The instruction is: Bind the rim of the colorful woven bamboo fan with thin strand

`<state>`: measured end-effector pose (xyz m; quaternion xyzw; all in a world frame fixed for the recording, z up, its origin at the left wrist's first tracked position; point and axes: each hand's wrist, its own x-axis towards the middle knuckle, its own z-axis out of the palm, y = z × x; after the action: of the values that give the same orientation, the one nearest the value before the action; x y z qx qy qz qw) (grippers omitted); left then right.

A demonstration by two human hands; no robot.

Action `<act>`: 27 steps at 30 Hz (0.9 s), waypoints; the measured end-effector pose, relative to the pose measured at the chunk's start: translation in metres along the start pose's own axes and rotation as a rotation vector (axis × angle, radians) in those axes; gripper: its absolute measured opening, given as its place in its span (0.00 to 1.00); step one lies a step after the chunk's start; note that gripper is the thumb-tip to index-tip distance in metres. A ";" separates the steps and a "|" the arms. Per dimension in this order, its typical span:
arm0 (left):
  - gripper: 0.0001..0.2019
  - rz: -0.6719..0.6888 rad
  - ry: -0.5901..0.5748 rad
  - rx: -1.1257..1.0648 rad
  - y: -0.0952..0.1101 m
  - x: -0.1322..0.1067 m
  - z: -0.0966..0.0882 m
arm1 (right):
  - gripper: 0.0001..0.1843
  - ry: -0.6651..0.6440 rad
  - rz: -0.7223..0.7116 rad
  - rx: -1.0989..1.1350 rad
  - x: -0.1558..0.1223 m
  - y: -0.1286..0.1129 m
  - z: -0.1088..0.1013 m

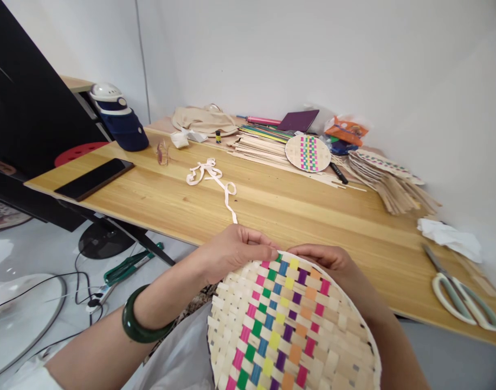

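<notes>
A round woven mat (288,325) of pale strips, with pink, green, blue, yellow, purple and orange bands, is tilted toward me at the table's near edge. White trim lines its top and right rim; the left rim shows bare strip ends. My left hand (243,246) pinches the top rim between thumb and fingers. Close beside it, my right hand (327,257) grips the rim from behind, its fingertips partly hidden by the mat. A white ribbon (227,197) runs from a loose tangle on the table down to my left hand.
Scissors (459,298) lie at the right edge near crumpled white tissue (451,238). A phone (95,179) and a blue jug (121,122) are on the left. A smaller woven disc (308,153), loose strips (259,149) and a black marker (338,173) lie along the back.
</notes>
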<state>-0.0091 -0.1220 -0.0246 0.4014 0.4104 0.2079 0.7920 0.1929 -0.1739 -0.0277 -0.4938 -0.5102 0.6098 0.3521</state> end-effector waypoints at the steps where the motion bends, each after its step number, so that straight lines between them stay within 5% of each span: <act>1: 0.08 0.004 -0.002 0.003 0.000 0.000 0.000 | 0.08 -0.003 0.001 0.008 0.000 0.000 0.000; 27: 0.12 0.014 -0.118 -0.012 -0.007 0.007 -0.004 | 0.12 0.014 -0.137 -0.178 0.008 0.003 -0.002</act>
<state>-0.0080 -0.1201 -0.0352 0.4109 0.3591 0.1917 0.8157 0.1933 -0.1665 -0.0324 -0.4914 -0.5924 0.5330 0.3512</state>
